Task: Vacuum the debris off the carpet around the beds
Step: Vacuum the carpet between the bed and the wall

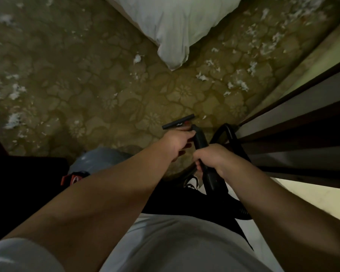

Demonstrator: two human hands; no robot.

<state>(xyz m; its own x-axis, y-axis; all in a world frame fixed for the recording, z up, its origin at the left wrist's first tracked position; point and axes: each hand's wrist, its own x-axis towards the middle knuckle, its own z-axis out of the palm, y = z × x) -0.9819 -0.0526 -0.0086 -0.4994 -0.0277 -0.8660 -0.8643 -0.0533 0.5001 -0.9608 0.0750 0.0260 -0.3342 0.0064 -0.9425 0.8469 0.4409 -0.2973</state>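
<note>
Both my hands are on a black vacuum wand. My right hand grips its handle near my body, and my left hand holds the tube just ahead of it. The flat black floor nozzle rests on the olive floral carpet in front of my hands. White shreds of debris lie scattered right of the nozzle, and more of them lie at the far left. A white bed corner hangs over the carpet ahead.
The grey vacuum canister with a red part sits at my left by my feet. A black hose loops to the right. Dark wooden furniture rails run along the right side. A dark object fills the lower left.
</note>
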